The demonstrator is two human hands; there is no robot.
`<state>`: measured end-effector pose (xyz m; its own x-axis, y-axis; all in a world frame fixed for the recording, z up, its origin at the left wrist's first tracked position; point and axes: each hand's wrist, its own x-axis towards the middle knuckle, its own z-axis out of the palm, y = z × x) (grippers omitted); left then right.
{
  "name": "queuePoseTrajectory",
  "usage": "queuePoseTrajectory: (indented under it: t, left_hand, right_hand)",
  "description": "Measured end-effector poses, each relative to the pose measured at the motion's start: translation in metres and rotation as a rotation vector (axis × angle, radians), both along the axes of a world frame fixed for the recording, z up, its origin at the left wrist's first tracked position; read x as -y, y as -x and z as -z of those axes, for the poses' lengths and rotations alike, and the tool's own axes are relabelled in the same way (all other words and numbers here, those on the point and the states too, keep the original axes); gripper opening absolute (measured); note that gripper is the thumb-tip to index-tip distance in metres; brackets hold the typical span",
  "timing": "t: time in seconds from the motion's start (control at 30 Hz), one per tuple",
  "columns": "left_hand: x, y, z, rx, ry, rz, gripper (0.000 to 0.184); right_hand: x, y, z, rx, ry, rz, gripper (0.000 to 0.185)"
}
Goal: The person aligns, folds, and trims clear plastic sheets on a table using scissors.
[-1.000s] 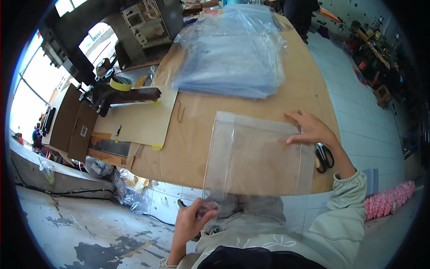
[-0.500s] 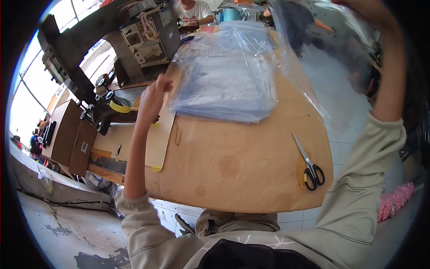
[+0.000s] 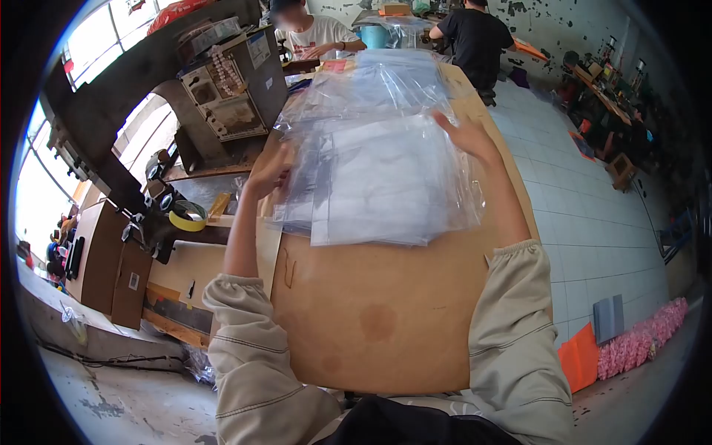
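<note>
A stack of clear plastic sheets or bags (image 3: 386,178) lies on the brown-covered table (image 3: 378,311). At the left edge of the stack is my left hand (image 3: 271,169), its fingers partly curled and blurred; whether it grips any plastic is unclear. My right hand (image 3: 469,138) is at the upper right of the stack, thumb and fingers apart, with nothing held in it. One clear piece with a straight front edge rests on top of the pile, between my two hands.
A dark machine (image 3: 230,96) stands at the left, with a yellow tape roll (image 3: 188,215) and a cardboard box (image 3: 104,259) nearby. Two people are beyond the far end of the table. A pink bundle (image 3: 641,340) and an orange sheet (image 3: 580,359) are at the lower right.
The clear piece went from the near table edge, up in my right hand, onto the stack. Both hands are now beside the stack. The scissors are now hidden except perhaps a tip by my right sleeve.
</note>
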<state>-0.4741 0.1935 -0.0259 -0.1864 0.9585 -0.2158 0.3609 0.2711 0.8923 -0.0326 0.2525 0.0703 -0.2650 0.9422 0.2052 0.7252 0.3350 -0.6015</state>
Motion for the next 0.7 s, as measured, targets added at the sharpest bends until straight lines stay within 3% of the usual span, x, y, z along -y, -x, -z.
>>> queuePoseTrajectory:
  t: [0.07,0.17,0.23,0.27,0.33,0.37,0.4,0.43,0.47,0.5,0.57,0.6,0.7]
  left_hand:
    - [0.0,-0.033,-0.016,0.057,-0.058,0.065,0.063]
    - [0.013,-0.083,-0.051,0.053,-0.068,0.03,0.039]
    - [0.0,-0.074,-0.042,-0.015,0.083,0.071,0.036]
    - [-0.003,-0.075,-0.043,-0.049,0.155,0.093,0.036]
    - [0.006,-0.082,-0.037,-0.054,0.157,0.162,0.038]
    - [0.019,-0.093,-0.039,-0.059,0.162,0.197,0.04]
    - [0.028,-0.105,-0.045,-0.23,0.232,0.137,0.045]
    - [0.021,-0.102,-0.02,-0.191,0.185,0.128,0.047]
    - [0.025,-0.104,-0.014,-0.139,0.157,0.102,0.048]
    - [0.027,-0.105,-0.009,-0.091,0.127,0.076,0.05]
    - [0.028,-0.111,0.001,0.267,0.093,-0.005,0.056]
    - [0.029,-0.112,0.006,0.444,0.081,-0.046,0.059]
    - [0.045,-0.139,-0.004,0.189,0.022,-0.016,0.064]
  right_hand:
    - [0.01,-0.007,0.018,-0.219,0.528,0.336,0.093]
    - [-0.003,-0.006,0.049,-0.28,0.452,0.201,0.105]
    - [-0.001,-0.027,0.037,-0.532,0.688,-0.108,0.105]
    - [0.0,-0.04,0.031,-0.658,0.796,-0.266,0.104]
    - [-0.004,-0.059,0.052,-0.546,0.653,-0.085,0.098]
    - [0.0,-0.062,0.059,-0.531,0.651,-0.015,0.096]
    - [0.003,-0.064,0.066,-0.518,0.65,0.055,0.094]
    - [0.009,-0.064,0.065,-0.537,0.714,0.108,0.092]
    - [0.016,-0.066,0.064,-0.554,0.777,0.163,0.09]
    - [0.026,-0.075,0.06,-0.72,0.858,0.025,0.093]
    - [0.047,-0.09,0.045,-1.044,1.006,-0.275,0.1]
    - [0.046,-0.089,0.052,-1.004,0.953,-0.177,0.096]
    - [0.052,-0.079,0.072,-0.861,0.759,-0.012,0.085]
